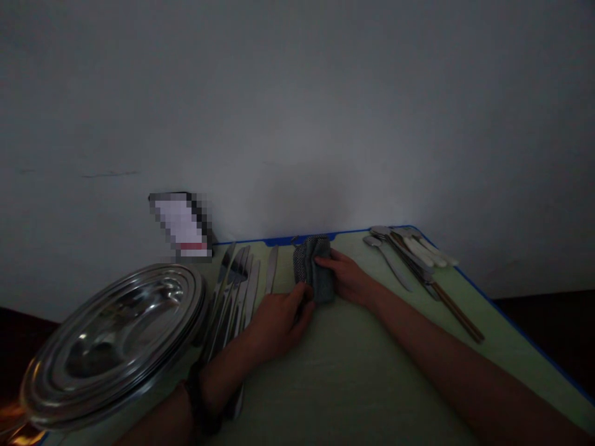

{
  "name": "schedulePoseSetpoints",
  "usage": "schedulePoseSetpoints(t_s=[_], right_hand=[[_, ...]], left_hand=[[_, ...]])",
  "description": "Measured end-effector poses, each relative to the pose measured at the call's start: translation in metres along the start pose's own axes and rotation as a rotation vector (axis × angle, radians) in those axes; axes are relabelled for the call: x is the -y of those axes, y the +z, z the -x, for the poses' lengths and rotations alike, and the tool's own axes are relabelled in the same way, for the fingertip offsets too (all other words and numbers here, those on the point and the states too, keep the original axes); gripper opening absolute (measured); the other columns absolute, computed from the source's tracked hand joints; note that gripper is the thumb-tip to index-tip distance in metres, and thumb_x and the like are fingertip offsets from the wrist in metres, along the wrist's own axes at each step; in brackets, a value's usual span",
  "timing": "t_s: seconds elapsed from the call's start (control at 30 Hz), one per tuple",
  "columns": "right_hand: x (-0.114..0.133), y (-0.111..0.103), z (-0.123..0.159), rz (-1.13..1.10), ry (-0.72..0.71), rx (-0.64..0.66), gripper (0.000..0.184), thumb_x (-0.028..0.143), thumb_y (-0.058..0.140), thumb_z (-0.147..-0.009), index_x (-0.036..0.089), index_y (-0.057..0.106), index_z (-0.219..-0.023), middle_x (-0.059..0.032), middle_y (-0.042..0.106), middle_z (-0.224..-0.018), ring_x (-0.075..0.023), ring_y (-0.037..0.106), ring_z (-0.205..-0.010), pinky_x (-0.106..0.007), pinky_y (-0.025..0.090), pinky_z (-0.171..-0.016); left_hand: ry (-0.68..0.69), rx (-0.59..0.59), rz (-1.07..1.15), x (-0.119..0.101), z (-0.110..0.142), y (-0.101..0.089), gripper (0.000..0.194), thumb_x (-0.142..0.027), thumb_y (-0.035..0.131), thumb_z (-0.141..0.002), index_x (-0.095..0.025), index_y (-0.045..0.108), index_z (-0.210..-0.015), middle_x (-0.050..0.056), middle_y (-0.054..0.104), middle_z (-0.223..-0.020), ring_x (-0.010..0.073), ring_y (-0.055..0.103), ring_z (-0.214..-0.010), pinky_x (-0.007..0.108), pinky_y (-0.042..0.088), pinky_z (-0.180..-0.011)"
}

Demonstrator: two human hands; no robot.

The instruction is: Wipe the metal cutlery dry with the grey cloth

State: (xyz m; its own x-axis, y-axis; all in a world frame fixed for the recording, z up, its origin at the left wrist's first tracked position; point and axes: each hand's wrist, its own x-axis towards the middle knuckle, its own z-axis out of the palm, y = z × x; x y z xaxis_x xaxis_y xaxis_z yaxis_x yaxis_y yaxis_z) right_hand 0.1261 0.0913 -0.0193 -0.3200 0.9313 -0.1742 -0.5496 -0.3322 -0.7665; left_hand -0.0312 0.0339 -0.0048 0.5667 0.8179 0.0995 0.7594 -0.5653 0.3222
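A folded grey-blue cloth (pixel 324 286) with a dark patterned part is in front of me, near the table's far edge. My right hand (pixel 346 277) is closed on its right side, the thumb pressed on top. My left hand (pixel 281 319) is closed at the cloth's lower left edge, its fingers curled; what lies in them is hidden. A small thin metal tip (pixel 294 240) shows beside the cloth's upper left corner, its kind unclear. Left of the cloth lies a single table knife (pixel 272 269), and several more knives (pixel 239 279) lie partly under my left forearm.
Stacked oval metal trays (pixel 201 297) stand at the left. A blurred-out phone-like device (pixel 181 226) leans on the wall behind them. At the right lie a spoon (pixel 390 263), brown-handled cutlery (pixel 458 310) and white-handled cutlery (pixel 425 253). The green table (pixel 372 371) has a blue edge.
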Motion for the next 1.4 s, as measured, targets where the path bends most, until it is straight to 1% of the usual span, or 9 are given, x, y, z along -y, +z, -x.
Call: schedulePoseSetpoints(t_s=[0.13,0.37,0.57,0.83,0.97,1.17,1.3,1.4], right_hand=[[0.0004,0.0000,0.0001,-0.001,-0.010,0.016,0.024,0.014,0.063,-0.065,0.019,0.057,-0.088,-0.0020,0.067,-0.080,-0.0178,0.063,-0.081,-0.037,0.047,-0.081],[0.0011,0.0000,0.0004,0.014,0.000,0.008,0.023,0.014,0.062,-0.065,0.019,0.057,-0.088,-0.0016,0.067,-0.080,-0.0170,0.063,-0.076,-0.037,0.048,-0.080],[-0.0007,-0.0005,-0.0011,0.009,-0.007,0.008,0.024,0.015,0.063,-0.064,0.019,0.057,-0.088,-0.0013,0.067,-0.079,-0.0168,0.063,-0.076,-0.037,0.048,-0.080],[-0.0010,-0.0016,-0.0020,0.007,-0.004,0.019,0.024,0.015,0.063,-0.064,0.019,0.058,-0.087,-0.0016,0.067,-0.078,-0.0173,0.063,-0.076,-0.037,0.048,-0.079],[0.0000,-0.0002,-0.0011,0.005,-0.004,0.016,0.023,0.015,0.063,-0.065,0.019,0.057,-0.087,-0.0015,0.067,-0.079,-0.0166,0.063,-0.076,-0.037,0.048,-0.080],[0.0005,0.0010,0.0001,0.010,-0.010,0.005,0.023,0.016,0.062,-0.066,0.020,0.056,-0.088,-0.0012,0.067,-0.080,-0.0165,0.063,-0.077,-0.036,0.048,-0.081],[0.0002,0.0015,0.0002,0.006,-0.012,0.007,0.023,0.016,0.061,-0.066,0.020,0.056,-0.088,0.0000,0.067,-0.078,-0.0163,0.063,-0.076,-0.035,0.049,-0.078],[-0.0004,0.0011,-0.0002,0.011,-0.010,-0.007,0.022,0.016,0.061,-0.066,0.021,0.056,-0.087,-0.0005,0.067,-0.079,-0.0169,0.063,-0.079,-0.035,0.048,-0.079]], left_hand=[[-0.006,0.001,0.007,-0.0005,0.0000,-0.0009,0.014,-0.029,0.034,-0.089,-0.019,0.043,-0.095,-0.001,0.059,-0.066,0.0150,0.056,-0.054,0.024,0.034,-0.051],[-0.007,-0.001,0.024,-0.0004,0.0001,0.0000,0.013,-0.028,0.034,-0.089,-0.019,0.043,-0.095,-0.001,0.058,-0.067,0.0146,0.056,-0.054,0.024,0.033,-0.050],[-0.014,-0.007,0.014,0.0000,-0.0006,0.0004,0.013,-0.028,0.035,-0.089,-0.020,0.044,-0.094,-0.002,0.058,-0.064,0.0146,0.055,-0.052,0.023,0.032,-0.048],[-0.013,0.000,0.015,0.0006,-0.0001,0.0008,0.015,-0.028,0.034,-0.090,-0.019,0.044,-0.096,0.001,0.062,-0.070,0.0164,0.059,-0.058,0.024,0.036,-0.051],[-0.004,-0.016,-0.002,0.0017,0.0001,0.0022,0.016,-0.028,0.034,-0.090,-0.020,0.044,-0.098,0.002,0.063,-0.074,0.0169,0.060,-0.060,0.025,0.037,-0.052],[-0.019,-0.005,0.006,0.0011,0.0004,0.0016,0.017,-0.029,0.033,-0.090,-0.020,0.044,-0.099,0.002,0.063,-0.073,0.0171,0.061,-0.061,0.025,0.038,-0.053],[-0.020,-0.009,0.025,-0.0004,0.0003,-0.0001,0.016,-0.028,0.033,-0.089,-0.020,0.045,-0.097,0.000,0.062,-0.070,0.0160,0.060,-0.059,0.025,0.037,-0.053],[-0.017,-0.008,0.024,-0.0007,0.0001,-0.0006,0.016,-0.028,0.034,-0.089,-0.019,0.045,-0.097,0.000,0.061,-0.068,0.0157,0.058,-0.056,0.024,0.036,-0.052]])
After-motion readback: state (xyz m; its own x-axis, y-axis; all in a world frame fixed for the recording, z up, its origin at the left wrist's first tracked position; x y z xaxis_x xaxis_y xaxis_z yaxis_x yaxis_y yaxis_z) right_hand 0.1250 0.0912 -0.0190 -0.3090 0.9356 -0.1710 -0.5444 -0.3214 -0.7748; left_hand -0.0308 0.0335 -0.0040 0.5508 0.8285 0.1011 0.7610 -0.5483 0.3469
